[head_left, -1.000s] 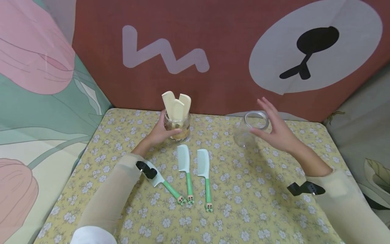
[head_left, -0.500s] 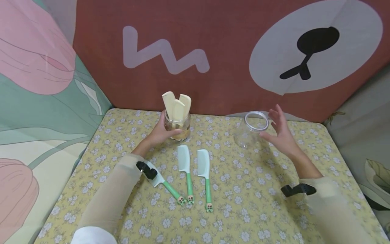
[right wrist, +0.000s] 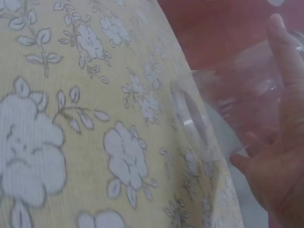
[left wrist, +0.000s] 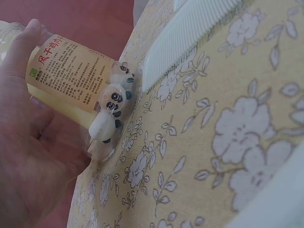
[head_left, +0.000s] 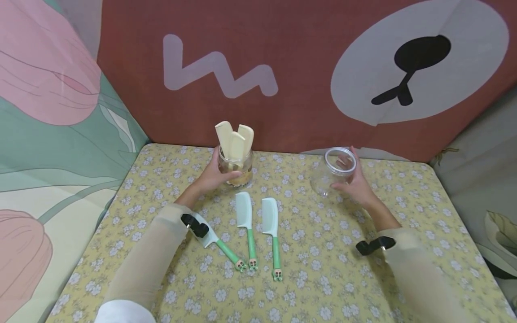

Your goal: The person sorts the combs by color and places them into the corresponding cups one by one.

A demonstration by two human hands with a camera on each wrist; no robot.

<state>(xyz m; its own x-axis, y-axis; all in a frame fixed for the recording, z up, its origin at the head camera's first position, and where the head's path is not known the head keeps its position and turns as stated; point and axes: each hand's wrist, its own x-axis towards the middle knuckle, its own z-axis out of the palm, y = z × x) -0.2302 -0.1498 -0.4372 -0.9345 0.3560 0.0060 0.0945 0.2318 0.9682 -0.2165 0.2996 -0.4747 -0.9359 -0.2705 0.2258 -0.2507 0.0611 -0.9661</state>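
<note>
My left hand (head_left: 212, 172) grips a clear jar (left wrist: 71, 71) with a printed label, fingers and thumb round its side. Three pale yellow combs (head_left: 236, 146) stand in it, heads up, and panda figures (left wrist: 111, 102) show at its bottom in the left wrist view. At the right, my right hand (head_left: 358, 181) holds a second clear jar (head_left: 322, 179), its thumb on the near side and fingers behind. This jar stands upright on the table, with nothing seen inside. In the right wrist view its base (right wrist: 194, 118) rests on the cloth.
Three mint combs with green handles lie between the arms: a slanted comb (head_left: 228, 251) partly under the left wrist camera, a middle comb (head_left: 243, 211) and a right comb (head_left: 269, 215). A flowered cloth (head_left: 323, 269) covers the table; a reddish-brown printed backdrop (head_left: 291, 116) rises behind.
My right hand was raised and spread above the clear jar, swung out to its right side, then came in and took hold of it. The left hand has stayed on its jar.
</note>
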